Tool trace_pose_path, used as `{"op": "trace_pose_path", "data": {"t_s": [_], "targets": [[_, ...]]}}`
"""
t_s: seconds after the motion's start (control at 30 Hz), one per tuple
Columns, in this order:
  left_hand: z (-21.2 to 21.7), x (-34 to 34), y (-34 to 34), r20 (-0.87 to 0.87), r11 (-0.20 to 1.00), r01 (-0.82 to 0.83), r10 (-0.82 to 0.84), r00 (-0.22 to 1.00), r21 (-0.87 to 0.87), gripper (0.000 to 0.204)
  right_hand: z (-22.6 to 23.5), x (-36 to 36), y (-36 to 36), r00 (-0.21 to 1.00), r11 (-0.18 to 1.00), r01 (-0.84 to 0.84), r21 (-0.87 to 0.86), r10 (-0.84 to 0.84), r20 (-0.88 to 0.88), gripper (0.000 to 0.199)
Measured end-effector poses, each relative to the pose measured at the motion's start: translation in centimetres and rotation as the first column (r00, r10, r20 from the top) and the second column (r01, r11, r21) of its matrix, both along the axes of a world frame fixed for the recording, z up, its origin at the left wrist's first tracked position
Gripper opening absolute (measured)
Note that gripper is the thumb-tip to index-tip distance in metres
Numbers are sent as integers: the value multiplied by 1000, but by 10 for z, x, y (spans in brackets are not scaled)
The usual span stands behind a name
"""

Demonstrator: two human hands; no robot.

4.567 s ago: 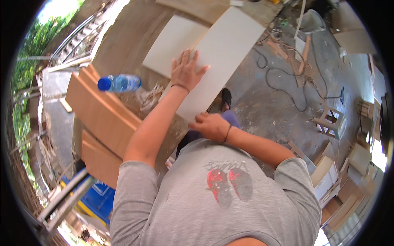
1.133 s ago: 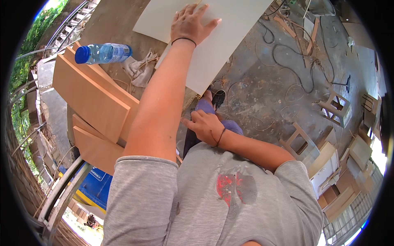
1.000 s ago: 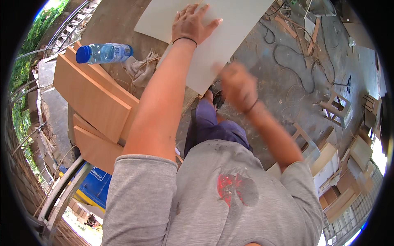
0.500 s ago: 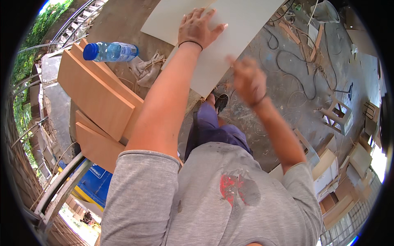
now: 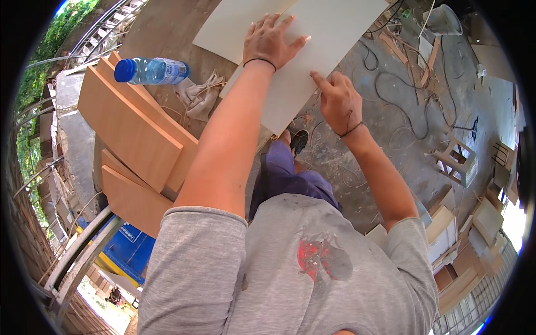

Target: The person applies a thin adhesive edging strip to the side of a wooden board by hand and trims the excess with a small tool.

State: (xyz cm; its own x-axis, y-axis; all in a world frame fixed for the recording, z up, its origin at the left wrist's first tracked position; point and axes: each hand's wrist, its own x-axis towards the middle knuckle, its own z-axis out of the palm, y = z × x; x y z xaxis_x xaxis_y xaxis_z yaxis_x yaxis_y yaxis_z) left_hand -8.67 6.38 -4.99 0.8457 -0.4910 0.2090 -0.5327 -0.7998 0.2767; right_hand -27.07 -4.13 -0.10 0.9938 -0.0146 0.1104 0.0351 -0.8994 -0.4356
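A large white panel (image 5: 301, 72) lies ahead of me, one edge slanting toward my feet. My left hand (image 5: 271, 42) rests flat on it with the fingers spread and the thumb out to the right. At the panel's right edge is my right hand (image 5: 339, 103), its index finger stretched to the edge and the other fingers curled in. Whatever those curled fingers hold, if anything, is hidden. A dark band circles each wrist.
To the left are curved brown wooden boards (image 5: 125, 125), a water bottle with a blue cap (image 5: 152, 71) and a crumpled cloth (image 5: 199, 97). Black cable (image 5: 399, 106), wood scraps (image 5: 393, 44), a bucket (image 5: 442, 21) and a small stool (image 5: 455, 160) are on the floor at right.
My right hand, blurred by motion before, now shows sharply at the panel's right edge, slightly higher. My left hand stays flat on the panel.
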Motion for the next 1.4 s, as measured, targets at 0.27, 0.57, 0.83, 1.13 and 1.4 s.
{"op": "trace_pose_path", "data": {"t_s": [0.27,0.57,0.83,1.13,1.4], "targets": [[1,0,-1,3,1000,4,-4,1000,-26,64,-3,-65,71,893,902,-400,163,423,-150,32],[8,0,-2,-24,999,34,-34,999,-9,63,-74,108,-193,947,967,111,-228,-33,321,29],[10,0,-2,-19,999,49,-49,999,-9,61,0,0,-18,874,875,-480,66,469,130,39],[13,2,-3,-36,999,35,-35,999,14,61,-39,122,-200,979,911,-2,-413,86,186,36],[14,2,-4,-56,999,36,-35,998,25,62,-2,28,-63,895,896,-444,-16,444,45,35]]}}
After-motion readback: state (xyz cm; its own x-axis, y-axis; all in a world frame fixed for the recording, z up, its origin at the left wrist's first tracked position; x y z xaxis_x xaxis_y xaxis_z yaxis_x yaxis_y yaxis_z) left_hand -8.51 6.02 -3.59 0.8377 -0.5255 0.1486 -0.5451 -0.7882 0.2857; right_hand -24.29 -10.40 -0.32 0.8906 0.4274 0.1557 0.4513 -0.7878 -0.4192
